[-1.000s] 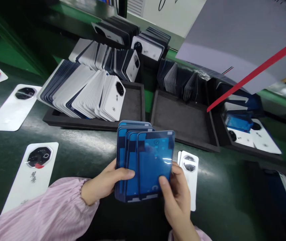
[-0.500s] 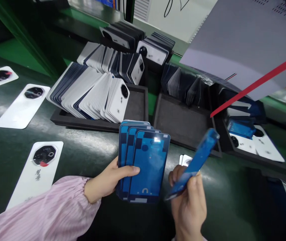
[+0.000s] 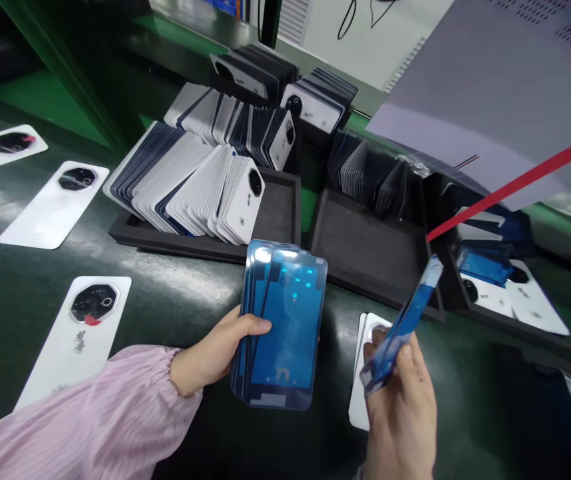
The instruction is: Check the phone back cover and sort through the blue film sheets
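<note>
My left hand [image 3: 215, 353], in a pink sleeve, grips a fanned stack of blue-filmed phone back covers [image 3: 280, 320] upright above the dark green belt. Off to the right, my right hand [image 3: 400, 407] holds a single blue-filmed cover [image 3: 403, 323] seen nearly edge-on and tilted up to the right. Under that hand lie white back covers [image 3: 363, 363] flat on the belt, partly hidden by it.
A black foam tray [image 3: 270, 213] holds a leaning row of white covers [image 3: 200, 180]. A second black tray [image 3: 365, 250] sits to its right, a third [image 3: 500, 293] further right. Three white covers [image 3: 78, 333] lie on the belt at left. A grey sheet with a red strip [image 3: 510, 183] overhangs.
My right hand has pulled one blue cover off the front of the stack and carried it to the right, turning it edge-on. The left hand has squared up the fanned stack a little.
</note>
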`<state>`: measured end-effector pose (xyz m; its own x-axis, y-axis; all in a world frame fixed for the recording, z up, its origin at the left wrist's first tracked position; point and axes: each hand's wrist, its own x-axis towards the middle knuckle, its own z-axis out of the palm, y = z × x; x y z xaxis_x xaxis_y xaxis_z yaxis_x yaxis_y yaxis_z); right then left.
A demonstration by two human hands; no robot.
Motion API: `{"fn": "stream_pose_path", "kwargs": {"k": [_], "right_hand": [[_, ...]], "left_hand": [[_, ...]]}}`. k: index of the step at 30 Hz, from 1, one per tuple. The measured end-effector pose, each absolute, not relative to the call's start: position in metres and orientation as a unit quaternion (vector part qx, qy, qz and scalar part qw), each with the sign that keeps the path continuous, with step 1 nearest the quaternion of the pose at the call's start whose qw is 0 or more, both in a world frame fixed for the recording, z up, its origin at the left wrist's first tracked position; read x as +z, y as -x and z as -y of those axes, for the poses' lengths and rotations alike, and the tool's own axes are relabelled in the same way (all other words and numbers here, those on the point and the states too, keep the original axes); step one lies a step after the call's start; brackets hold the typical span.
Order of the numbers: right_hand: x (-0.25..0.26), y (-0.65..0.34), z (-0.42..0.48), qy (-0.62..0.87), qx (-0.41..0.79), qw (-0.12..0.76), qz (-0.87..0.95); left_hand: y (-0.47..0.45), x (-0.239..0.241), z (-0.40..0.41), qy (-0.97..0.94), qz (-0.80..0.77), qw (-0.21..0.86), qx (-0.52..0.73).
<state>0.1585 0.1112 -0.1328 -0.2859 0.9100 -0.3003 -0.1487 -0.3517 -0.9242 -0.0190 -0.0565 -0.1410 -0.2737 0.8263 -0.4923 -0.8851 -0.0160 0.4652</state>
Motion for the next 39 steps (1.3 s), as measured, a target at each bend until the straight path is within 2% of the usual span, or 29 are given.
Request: {"fn": "stream_pose_path", "kwargs": {"k": [10,14,18,23,28,33,36,39], "right_hand": [[-0.129,-0.164,-0.118,0.418,0.723,0.355,0.42],[-0.123,-0.166,-0.109,0.392,0.726,0.3,0.478],[-0.133,-0.167,-0.101,0.39,0.707,0.25,0.534],[-0.154,-0.163,-0.09,0.383,0.67,0.231,0.593],[-0.155,-0.156,-0.083,0.365,0.638,0.203,0.646],[-0.155,-0.151,-0.073,0.341,0.666,0.165,0.642],[-0.157,-0.151,-0.076,0.367,0.683,0.186,0.604],[-0.153,-0.153,-0.09,0.408,0.697,0.253,0.533]], "left_hand": [[0.019,-0.141,0.057,0.043,-0.382,0.582,0.716],[0.021,-0.137,0.056,0.034,-0.378,0.568,0.73],[0.02,-0.137,0.056,0.027,-0.388,0.564,0.728],[0.014,-0.14,0.056,0.003,-0.402,0.572,0.715],[0.007,-0.142,0.054,-0.032,-0.404,0.561,0.722],[0.003,-0.146,0.051,-0.04,-0.424,0.541,0.725],[0.005,-0.15,0.052,-0.028,-0.408,0.553,0.726],[0.008,-0.15,0.054,-0.019,-0.373,0.577,0.726]]}}
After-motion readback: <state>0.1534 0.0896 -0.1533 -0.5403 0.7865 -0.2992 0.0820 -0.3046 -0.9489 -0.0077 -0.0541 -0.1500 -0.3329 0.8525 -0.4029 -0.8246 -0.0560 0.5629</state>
